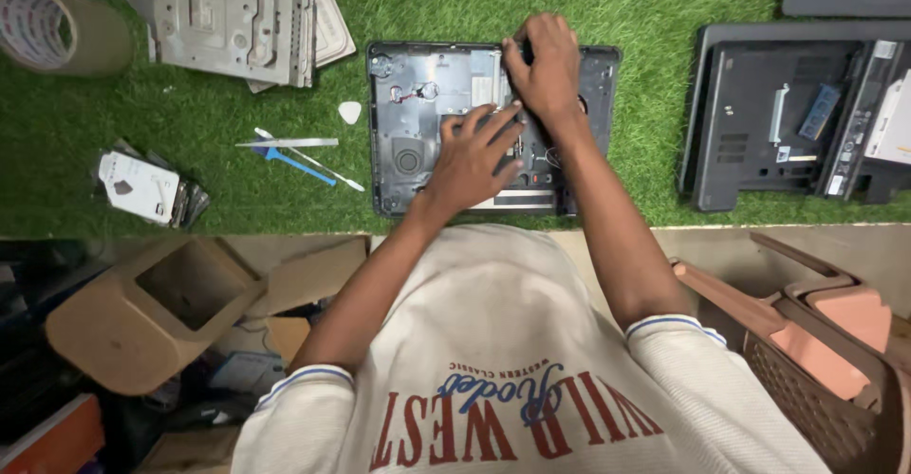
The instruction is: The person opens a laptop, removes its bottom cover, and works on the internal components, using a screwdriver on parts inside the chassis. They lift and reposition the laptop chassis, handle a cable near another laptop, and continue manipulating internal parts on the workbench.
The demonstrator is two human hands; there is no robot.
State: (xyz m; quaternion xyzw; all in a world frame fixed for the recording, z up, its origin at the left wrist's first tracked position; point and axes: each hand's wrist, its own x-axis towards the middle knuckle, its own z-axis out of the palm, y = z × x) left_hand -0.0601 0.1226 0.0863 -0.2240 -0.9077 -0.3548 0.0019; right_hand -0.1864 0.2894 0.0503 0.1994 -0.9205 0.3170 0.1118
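Note:
An opened dark laptop base (408, 142) lies on green artificial turf (190, 132), its inner parts exposed. My left hand (470, 151) rests flat on the middle of the base, fingers spread across the components. My right hand (546, 61) presses down at the base's far edge, fingers curled against something I cannot make out. Both forearms cover the right half of the base.
Left of the base lie a white pick (350, 111), a metal spudger (285, 142) and a blue-handled tool (294, 166). A metal bracket plate (228, 18), tape roll (47, 28) and hard drives (142, 187) sit further left. Other dark laptops (788, 113) lie right. Brown plastic stools (807, 341) stand below.

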